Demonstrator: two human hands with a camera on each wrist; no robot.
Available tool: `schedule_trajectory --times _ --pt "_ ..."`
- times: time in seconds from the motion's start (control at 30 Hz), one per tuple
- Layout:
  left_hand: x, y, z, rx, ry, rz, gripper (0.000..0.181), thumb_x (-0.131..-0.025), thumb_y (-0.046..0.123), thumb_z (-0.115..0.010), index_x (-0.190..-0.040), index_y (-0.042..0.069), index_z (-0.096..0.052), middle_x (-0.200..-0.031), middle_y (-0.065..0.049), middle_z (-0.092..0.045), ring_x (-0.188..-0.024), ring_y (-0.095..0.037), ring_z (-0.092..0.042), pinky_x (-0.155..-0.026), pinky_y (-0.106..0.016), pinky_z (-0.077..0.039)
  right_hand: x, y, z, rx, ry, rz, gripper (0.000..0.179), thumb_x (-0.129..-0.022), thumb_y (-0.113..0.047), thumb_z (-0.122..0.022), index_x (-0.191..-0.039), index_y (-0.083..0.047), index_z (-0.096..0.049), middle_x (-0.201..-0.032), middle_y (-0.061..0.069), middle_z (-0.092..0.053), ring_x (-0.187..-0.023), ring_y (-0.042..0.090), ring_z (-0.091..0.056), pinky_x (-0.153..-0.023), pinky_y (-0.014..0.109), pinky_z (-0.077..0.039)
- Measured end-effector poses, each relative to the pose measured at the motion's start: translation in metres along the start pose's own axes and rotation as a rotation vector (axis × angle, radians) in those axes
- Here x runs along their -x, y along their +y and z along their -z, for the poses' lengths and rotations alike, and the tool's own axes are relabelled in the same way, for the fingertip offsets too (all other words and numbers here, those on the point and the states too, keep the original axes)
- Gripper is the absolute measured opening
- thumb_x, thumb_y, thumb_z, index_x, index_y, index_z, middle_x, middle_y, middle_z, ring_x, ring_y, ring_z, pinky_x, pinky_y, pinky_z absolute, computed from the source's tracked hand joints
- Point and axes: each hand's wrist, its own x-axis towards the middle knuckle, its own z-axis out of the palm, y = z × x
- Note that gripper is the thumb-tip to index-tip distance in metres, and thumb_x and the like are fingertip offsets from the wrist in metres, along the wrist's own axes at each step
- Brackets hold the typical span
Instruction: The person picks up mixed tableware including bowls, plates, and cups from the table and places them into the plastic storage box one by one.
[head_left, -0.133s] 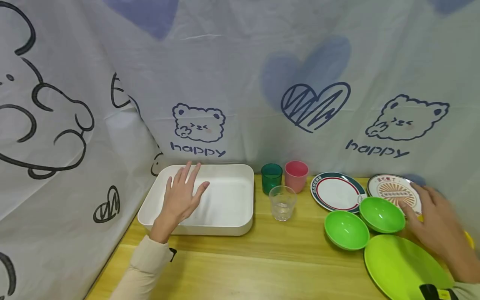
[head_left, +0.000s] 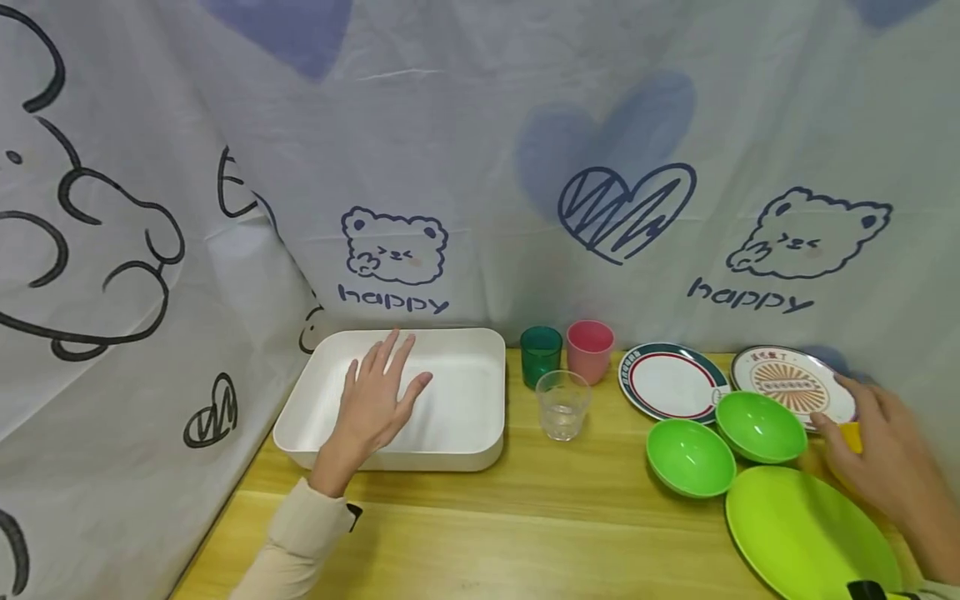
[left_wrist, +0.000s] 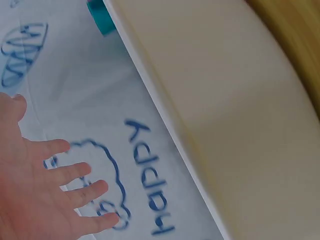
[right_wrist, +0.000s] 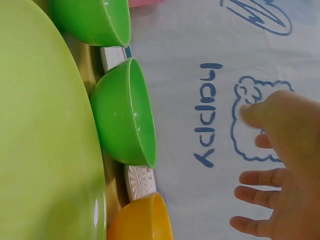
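Note:
My left hand (head_left: 369, 408) is held over the white rectangular tray (head_left: 465, 458), fingers straight and spread, holding nothing. The left wrist view shows that hand (left_wrist: 45, 185) apart from the tray wall (left_wrist: 240, 115). At the right, my right hand (head_left: 885, 454) hovers with loosely spread fingers beside a white plate with a sunburst print (head_left: 787, 383). Under it, mostly hidden, is a yellow bowl (head_left: 851, 435), clearer in the right wrist view as an orange-yellow bowl (right_wrist: 142, 220). That view shows nothing in the right hand (right_wrist: 285, 165).
Two green bowls (head_left: 690, 458) sit before a blue-rimmed plate (head_left: 671, 383). A large lime plate (head_left: 806, 533) lies nearest the right arm. Green (head_left: 540, 357), pink (head_left: 590, 350) and clear (head_left: 562, 408) cups stand right of the tray. A printed cloth (head_left: 480, 167) hangs behind.
My right hand has shifted right, uncovering more of the sunburst plate. My left hand has moved slightly right over the tray. The head view has shifted a little.

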Motion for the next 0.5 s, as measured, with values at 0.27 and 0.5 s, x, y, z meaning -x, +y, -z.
schedule_trajectory --times 0.27,0.5 --pt "0.010 0.043 -0.025 0.018 -0.018 -0.079 0.067 -0.106 0.056 -0.044 -0.158 0.014 -0.040 -0.161 -0.015 -0.037 -0.142 -0.038 -0.040 -0.114 -0.064 -0.033 0.035 0.011 0.003 -0.054 0.113 -0.040 0.054 -0.106 -0.022 -0.053 -0.144 0.012 -0.035 -0.130 0.045 -0.035 -0.118 0.062 -0.035 -0.097 0.076 -0.031" --pt "0.018 0.070 -0.054 0.006 -0.173 -0.064 0.075 -0.104 0.065 -0.035 -0.155 0.011 -0.044 -0.159 -0.013 -0.042 -0.141 -0.035 -0.041 -0.114 -0.060 -0.035 0.067 0.030 -0.011 -0.188 0.276 -0.015 0.041 -0.101 -0.008 -0.054 -0.129 0.020 -0.043 -0.116 0.043 -0.044 -0.100 0.031 -0.050 -0.088 0.031 -0.040"
